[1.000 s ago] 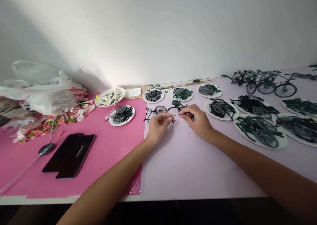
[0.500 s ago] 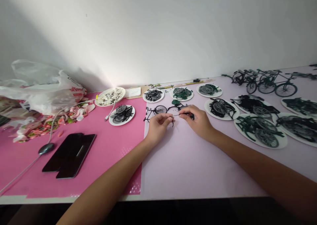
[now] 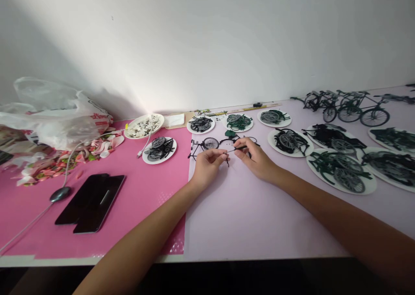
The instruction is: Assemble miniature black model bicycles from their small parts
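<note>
My left hand (image 3: pixel 210 163) pinches a small dark bicycle part (image 3: pixel 227 160) between thumb and fingertips; most of the part is covered by them. Closed round the dark handle of a thin screwdriver (image 3: pixel 231 151), my right hand (image 3: pixel 256 158) points its slim shaft left at the part. Both hands are above the pale lilac sheet. Just behind them lies a partly built black model bicycle (image 3: pixel 210 144). A small dark green piece (image 3: pixel 230 133) is there too, along with another frame piece partly hidden by my right hand.
White plates of black, grey and green bicycle parts stand around, such as one plate (image 3: pixel 310 153) at right. Several built model bicycles (image 3: pixel 352 107) stand at back right. Two black phones (image 3: pixel 92 204), a cable, a plastic bag (image 3: pixel 61 122) and petals cover the pink left side.
My right fingers have shifted on the screwdriver handle, the index finger now more lifted and bent. The small part in my left hand has moved slightly right.
</note>
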Demonstrator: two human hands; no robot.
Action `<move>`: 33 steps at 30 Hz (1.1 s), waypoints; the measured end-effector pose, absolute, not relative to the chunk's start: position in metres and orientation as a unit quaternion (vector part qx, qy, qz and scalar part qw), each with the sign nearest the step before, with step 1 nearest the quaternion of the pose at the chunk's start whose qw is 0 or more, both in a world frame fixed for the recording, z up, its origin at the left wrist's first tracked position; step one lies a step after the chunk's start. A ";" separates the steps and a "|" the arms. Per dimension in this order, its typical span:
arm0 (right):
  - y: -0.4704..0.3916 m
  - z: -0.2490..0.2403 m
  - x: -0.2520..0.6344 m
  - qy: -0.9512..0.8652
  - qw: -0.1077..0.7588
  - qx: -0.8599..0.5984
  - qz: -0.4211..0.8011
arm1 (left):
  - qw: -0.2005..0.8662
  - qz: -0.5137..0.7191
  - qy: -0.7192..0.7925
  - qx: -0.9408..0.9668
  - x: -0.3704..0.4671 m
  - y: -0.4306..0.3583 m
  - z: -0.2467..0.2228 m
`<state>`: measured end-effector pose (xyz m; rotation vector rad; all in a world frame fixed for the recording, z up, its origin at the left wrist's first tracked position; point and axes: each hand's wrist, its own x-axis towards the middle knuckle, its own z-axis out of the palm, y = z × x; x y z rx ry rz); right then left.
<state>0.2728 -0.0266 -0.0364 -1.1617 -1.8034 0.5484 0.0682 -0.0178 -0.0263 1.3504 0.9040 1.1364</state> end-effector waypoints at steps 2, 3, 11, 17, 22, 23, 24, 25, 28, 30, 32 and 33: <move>-0.026 -0.037 0.272 -0.728 0.441 -0.476 0.221 | 0.549 0.478 0.382 0.569 0.068 -0.018 -0.026; -0.026 -0.037 0.272 -0.728 0.439 -0.478 0.220 | 0.550 0.477 0.382 0.569 0.068 -0.019 -0.026; -0.026 -0.034 0.273 -0.732 0.436 -0.476 0.216 | 0.563 0.473 0.356 0.577 0.068 -0.019 -0.026; -0.029 -0.029 0.272 -0.745 0.440 -0.458 0.205 | 0.573 0.465 0.339 0.584 0.068 -0.019 -0.027; -0.030 -0.028 0.272 -0.747 0.437 -0.460 0.199 | 0.587 0.455 0.330 0.583 0.069 -0.020 -0.028; -0.030 -0.028 0.272 -0.747 0.434 -0.462 0.201 | 0.590 0.455 0.328 0.581 0.069 -0.020 -0.028; -0.030 -0.028 0.272 -0.746 0.432 -0.463 0.205 | 0.592 0.455 0.327 0.579 0.069 -0.020 -0.029; -0.030 -0.028 0.272 -0.746 0.429 -0.464 0.209 | 0.594 0.456 0.326 0.577 0.069 -0.019 -0.029; -0.031 -0.029 0.272 -0.746 0.425 -0.463 0.221 | 0.601 0.454 0.319 0.575 0.069 -0.018 -0.030; -0.032 -0.028 0.271 -0.746 0.422 -0.464 0.225 | 0.604 0.453 0.314 0.576 0.069 -0.018 -0.031; -0.033 -0.026 0.270 -0.744 0.418 -0.466 0.232 | 0.600 0.455 0.314 0.578 0.069 -0.017 -0.031; -0.034 -0.025 0.270 -0.743 0.417 -0.466 0.237 | 0.597 0.456 0.316 0.580 0.068 -0.017 -0.031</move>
